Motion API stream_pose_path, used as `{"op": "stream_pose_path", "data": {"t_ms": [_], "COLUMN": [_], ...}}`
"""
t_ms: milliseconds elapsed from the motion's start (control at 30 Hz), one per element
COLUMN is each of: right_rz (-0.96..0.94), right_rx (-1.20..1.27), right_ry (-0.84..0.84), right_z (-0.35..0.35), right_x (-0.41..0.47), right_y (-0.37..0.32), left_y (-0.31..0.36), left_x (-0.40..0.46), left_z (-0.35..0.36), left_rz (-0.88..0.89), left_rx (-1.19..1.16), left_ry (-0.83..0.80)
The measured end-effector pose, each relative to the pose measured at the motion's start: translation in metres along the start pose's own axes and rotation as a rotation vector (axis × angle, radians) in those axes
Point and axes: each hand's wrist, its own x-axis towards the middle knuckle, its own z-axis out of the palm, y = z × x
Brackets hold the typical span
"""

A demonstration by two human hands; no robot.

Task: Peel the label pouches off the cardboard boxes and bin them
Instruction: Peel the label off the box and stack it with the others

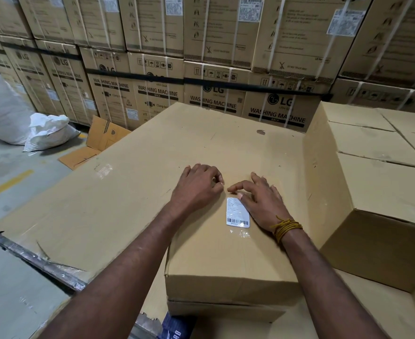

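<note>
Cartons (157,99) printed for washing machines wall off the far side, stacked high and strapped. On the floor to my left slump two white sacks (3,106), likely where the peeled waste goes, though I cannot see inside them. Closer in, a big plain box (385,192) sits at my right, and under my arms lies the cardboard box (226,255) I am working on, resting on a wider flat sheet of board.

On its top face sits the label pouch (237,212), white with a barcode at the end nearest me, a clear plastic margin shining below that. Its long axis runs away from me, almost in line with my forearms.

My right hand (262,201) is the nearer one: its palm lies just beside the pouch's right edge, and my thumb and forefinger are drawn close together at the far corner, apparently picking at the film there. I cannot tell whether a corner has lifted. My left hand (196,184) rests curled on the board just beyond and left of the pouch, holding nothing, fingertips tucked toward my right.
</note>
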Motion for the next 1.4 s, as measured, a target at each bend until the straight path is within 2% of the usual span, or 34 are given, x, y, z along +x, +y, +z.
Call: {"op": "stream_pose_path", "data": {"t_ms": [600, 1000, 1400], "right_rz": [-0.024, -0.015, 0.042], "right_rx": [0.010, 0.100, 0.105], "right_ry": [0.102, 0.188, 0.158], "right_z": [0.003, -0.001, -0.007], "right_x": [0.000, -0.003, -0.008], "right_y": [0.008, 0.010, 0.009], "left_y": [0.000, -0.001, -0.002], "left_x": [0.000, 0.000, 0.002], "left_z": [0.001, 0.002, 0.003], "left_rz": [-0.003, -0.003, -0.001], "left_rx": [-0.010, -0.015, -0.014], "left_ry": [0.006, 0.015, 0.014]}}
